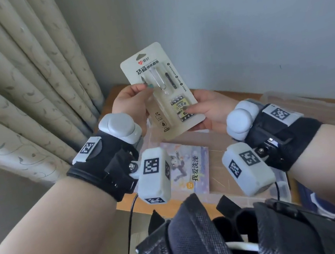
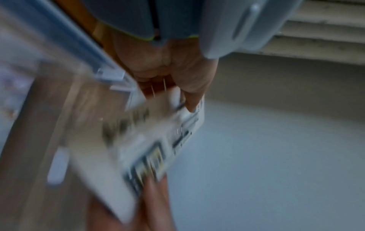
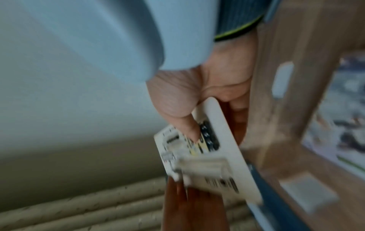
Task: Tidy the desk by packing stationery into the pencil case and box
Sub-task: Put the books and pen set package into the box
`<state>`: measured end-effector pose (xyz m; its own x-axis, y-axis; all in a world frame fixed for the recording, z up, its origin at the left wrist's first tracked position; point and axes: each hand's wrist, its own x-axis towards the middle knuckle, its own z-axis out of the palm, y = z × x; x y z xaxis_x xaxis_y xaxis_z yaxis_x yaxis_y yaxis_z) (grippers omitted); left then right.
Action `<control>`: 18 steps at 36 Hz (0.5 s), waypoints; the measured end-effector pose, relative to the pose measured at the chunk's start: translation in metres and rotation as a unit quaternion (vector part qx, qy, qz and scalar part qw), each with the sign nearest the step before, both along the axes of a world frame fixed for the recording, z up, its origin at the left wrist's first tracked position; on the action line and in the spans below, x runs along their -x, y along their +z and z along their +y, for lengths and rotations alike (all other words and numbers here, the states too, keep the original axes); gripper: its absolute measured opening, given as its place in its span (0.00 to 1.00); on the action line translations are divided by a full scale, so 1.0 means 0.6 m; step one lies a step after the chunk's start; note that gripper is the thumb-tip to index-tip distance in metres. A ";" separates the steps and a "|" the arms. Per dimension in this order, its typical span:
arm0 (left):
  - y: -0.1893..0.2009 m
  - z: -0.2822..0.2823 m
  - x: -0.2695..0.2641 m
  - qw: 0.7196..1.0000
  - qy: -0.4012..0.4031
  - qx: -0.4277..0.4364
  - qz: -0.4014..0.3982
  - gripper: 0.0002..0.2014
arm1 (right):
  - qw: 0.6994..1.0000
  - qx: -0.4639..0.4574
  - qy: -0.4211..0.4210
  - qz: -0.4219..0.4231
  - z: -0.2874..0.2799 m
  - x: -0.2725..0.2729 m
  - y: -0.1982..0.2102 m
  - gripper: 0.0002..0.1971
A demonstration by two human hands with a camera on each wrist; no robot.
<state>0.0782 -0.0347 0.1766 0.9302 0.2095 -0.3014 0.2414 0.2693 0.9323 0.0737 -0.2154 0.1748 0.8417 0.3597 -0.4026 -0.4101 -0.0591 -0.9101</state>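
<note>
A white cardboard blister pack of pen parts (image 1: 162, 90) is held upright above the wooden desk (image 1: 113, 96) – pinched at its left edge by the left hand (image 1: 130, 106), thumb in front, and at the lower right corner by the right hand (image 1: 207, 109). The clear plastic box (image 1: 312, 108) underneath is mostly hidden – both wrist views are badly blurred.

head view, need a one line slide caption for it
Both hands, left hand and right hand, hold a fountain pen blister pack above a clear plastic box.
</note>
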 end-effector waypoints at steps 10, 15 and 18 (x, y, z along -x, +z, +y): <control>0.007 -0.095 -0.032 0.946 -0.228 -0.231 0.023 0.25 | 0.973 0.214 0.063 0.066 -0.307 0.072 0.057 0.37; -0.003 -0.171 -0.023 0.893 -0.309 -0.322 0.053 0.05 | 0.834 0.513 0.198 0.035 -0.332 0.094 0.037 0.14; -0.011 -0.225 -0.026 0.881 -0.325 -0.338 0.069 0.06 | 0.770 0.576 0.268 0.054 -0.352 0.086 -0.002 0.15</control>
